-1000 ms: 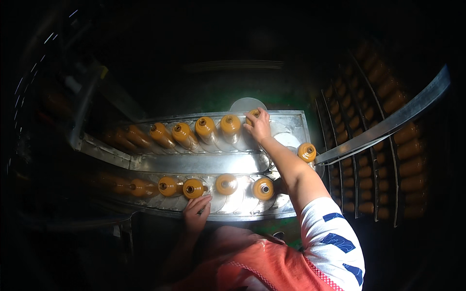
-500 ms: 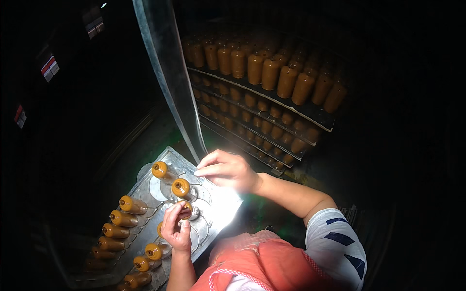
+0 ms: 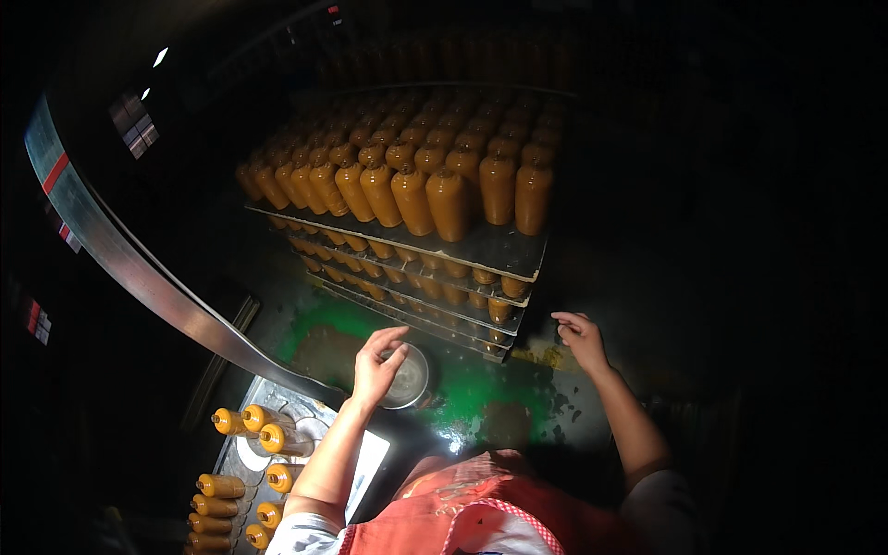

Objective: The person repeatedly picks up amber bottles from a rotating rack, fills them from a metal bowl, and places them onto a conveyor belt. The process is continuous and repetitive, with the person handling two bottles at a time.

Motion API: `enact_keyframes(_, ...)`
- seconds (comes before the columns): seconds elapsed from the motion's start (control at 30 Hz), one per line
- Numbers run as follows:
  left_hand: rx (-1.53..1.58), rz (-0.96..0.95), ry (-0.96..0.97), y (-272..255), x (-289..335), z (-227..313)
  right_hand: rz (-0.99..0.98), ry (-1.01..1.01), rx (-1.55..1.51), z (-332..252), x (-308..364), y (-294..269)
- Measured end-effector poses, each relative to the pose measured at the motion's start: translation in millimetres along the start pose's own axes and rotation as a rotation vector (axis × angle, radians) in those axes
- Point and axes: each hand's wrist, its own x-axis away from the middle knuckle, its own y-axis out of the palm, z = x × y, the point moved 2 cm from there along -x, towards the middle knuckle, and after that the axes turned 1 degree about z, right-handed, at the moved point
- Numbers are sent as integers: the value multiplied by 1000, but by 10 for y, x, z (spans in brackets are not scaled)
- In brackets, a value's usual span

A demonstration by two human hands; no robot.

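My left hand (image 3: 377, 368) is raised past the corner of the metal table, its fingers bent but apart and nothing in them. Below it on the floor a round pale metal container (image 3: 407, 379) is partly covered by the hand. My right hand (image 3: 581, 339) reaches forward at the right, fingers loosely spread, near the corner of a rack; I see nothing held. Beside my left forearm, amber bottle-shaped pieces (image 3: 222, 486) lie in rows on the metal table (image 3: 319, 412), narrow ends outward. Several stand out close to the forearm, which hides part of the table.
Ahead stands a rack of dark shelves (image 3: 490, 245), its top packed with upright brown bottle-shaped pieces (image 3: 447, 203) and more on lower levels. A curved metal strip (image 3: 176, 305) sweeps down at the left to the table. The floor (image 3: 462, 393) shows green and worn patches.
Both hands have left the table and the amber pieces; the left moved forward, the right out to the right. The view has turned right, so the rack sits more centrally.
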Motion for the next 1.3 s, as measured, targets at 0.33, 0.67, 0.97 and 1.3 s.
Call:
enact_keyframes(0.33,-696,5,593,615,-3022,682,243,-369,762,-1630,-2358,502)
enact_keyframes(0.67,-550,-79,664,654,-3296,629,286,-427,842,-1251,-2967,656)
enact_keyframes(0.97,-368,14,626,355,-3027,411,529,-248,258,-875,-2506,20)
enact_keyframes(1.3,734,587,-161,-612,-1417,-346,58,390,-858,-1067,-1839,839)
